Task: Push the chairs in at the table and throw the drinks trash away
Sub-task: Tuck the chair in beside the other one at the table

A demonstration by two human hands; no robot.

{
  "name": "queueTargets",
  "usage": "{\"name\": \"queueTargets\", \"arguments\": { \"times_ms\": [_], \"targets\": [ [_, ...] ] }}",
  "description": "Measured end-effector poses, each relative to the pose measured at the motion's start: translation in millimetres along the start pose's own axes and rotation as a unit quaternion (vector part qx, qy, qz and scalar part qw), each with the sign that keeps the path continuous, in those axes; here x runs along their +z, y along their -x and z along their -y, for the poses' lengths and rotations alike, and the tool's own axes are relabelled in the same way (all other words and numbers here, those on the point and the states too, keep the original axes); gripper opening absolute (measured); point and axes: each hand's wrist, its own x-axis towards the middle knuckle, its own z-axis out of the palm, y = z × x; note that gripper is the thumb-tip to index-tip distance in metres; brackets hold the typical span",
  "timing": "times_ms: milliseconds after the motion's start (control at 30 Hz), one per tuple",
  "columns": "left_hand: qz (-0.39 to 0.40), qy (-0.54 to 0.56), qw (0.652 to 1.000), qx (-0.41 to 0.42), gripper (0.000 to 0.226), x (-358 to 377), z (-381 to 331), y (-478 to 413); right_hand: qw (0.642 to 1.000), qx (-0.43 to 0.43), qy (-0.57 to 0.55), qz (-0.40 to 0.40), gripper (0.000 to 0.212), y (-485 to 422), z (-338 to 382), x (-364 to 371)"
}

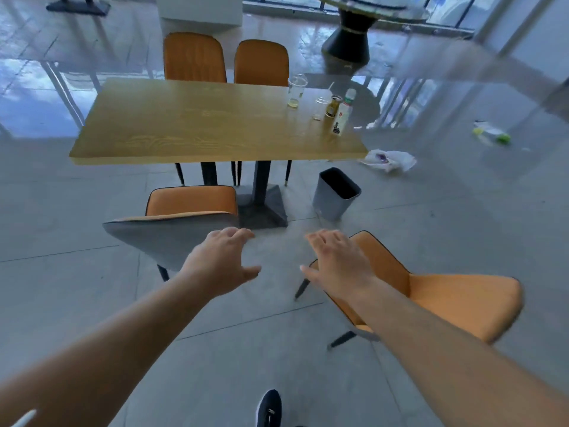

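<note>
A dark shoe (269,408) steps forward. Both arms reach out, left hand (221,260) and right hand (337,260) spread and empty, between two pulled-out orange chairs (462,300). Beyond them a grey bin (334,195) stands beside the table (191,124), where a cup (296,89) and bottles (341,115) sit near its right end.

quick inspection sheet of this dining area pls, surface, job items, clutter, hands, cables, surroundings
surface: rectangular wooden table, mostly bare.
job's things: clear plastic cup, small brown bottle and white bottle on its far right part; two near orange chairs pulled out; two far orange chairs at the table; grey bin on the floor.
clutter: crumpled white bag and green-white litter on the floor.
hands: left hand and right hand open, holding nothing.
cables: nothing seen.
surroundings: glossy tiled floor, round black-pedestal table behind.
</note>
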Motion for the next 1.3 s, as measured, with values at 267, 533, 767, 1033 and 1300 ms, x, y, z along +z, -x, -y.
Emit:
{"name": "queueTargets", "arguments": {
  "times_ms": [267,533,767,1033,1300],
  "targets": [
    [0.005,0.015,0.999,0.046,0.080,87.0,-201.5,-3.5,0.997,0.067,0.014,-0.038,0.059,100.3,-178.5,-27.7],
    [0.031,0.010,0.999,-0.005,0.078,207.7,-388.4,-73.2,0.999,0.047,-0.002,0.023,0.059,145.5,-398.3,15.0],
    [0.110,0.010,0.992,-0.054,0.084,297.6,-478.3,-110.9,0.986,-0.031,-0.022,0.160,0.069,162.6,-524.9,62.5],
    [0.203,-0.015,0.975,-0.085,0.087,355.6,-502.6,-117.1,0.954,-0.125,0.129,0.240,0.057,162.2,-554.5,102.4],
    [0.148,0.010,0.981,-0.129,0.048,359.8,-458.8,-104.4,0.968,-0.117,0.079,0.208,0.046,131.1,-514.7,114.2]
  ]
}}
